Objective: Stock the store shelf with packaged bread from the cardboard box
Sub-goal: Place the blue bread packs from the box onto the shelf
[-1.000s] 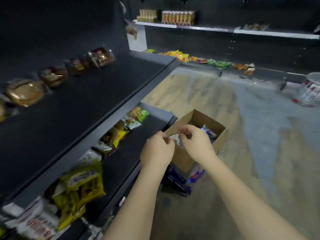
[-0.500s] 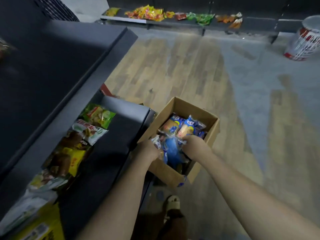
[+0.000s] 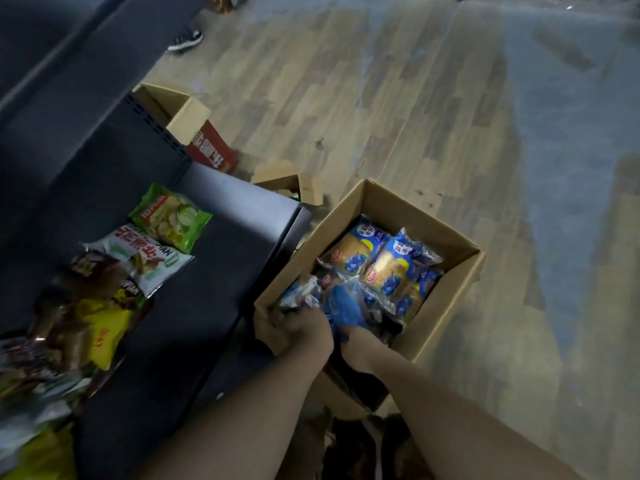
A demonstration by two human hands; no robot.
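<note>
Packaged bread (image 3: 381, 268) in blue wrappers is seen inside the open cardboard box (image 3: 450, 306), which stands on the floor (image 3: 415, 116) just beside the lower shelf (image 3: 221, 271). Both hands are put into its near corner. The left hand (image 3: 298, 327) seems curled round one bread packet; the fingers of the right hand (image 3: 360, 341) are hidden, so its grip cannot be told.

Large white Chinese characters cross the red cardboard carton (image 3: 213, 152) at eleven o'clock, too blurred to read. The white plastic snack bag (image 3: 142, 258) at nine o'clock shows red characters, upside down. The blue-wrapped bread packets (image 3: 391, 268) at centre carry small white characters and a round red logo, illegible.
</note>
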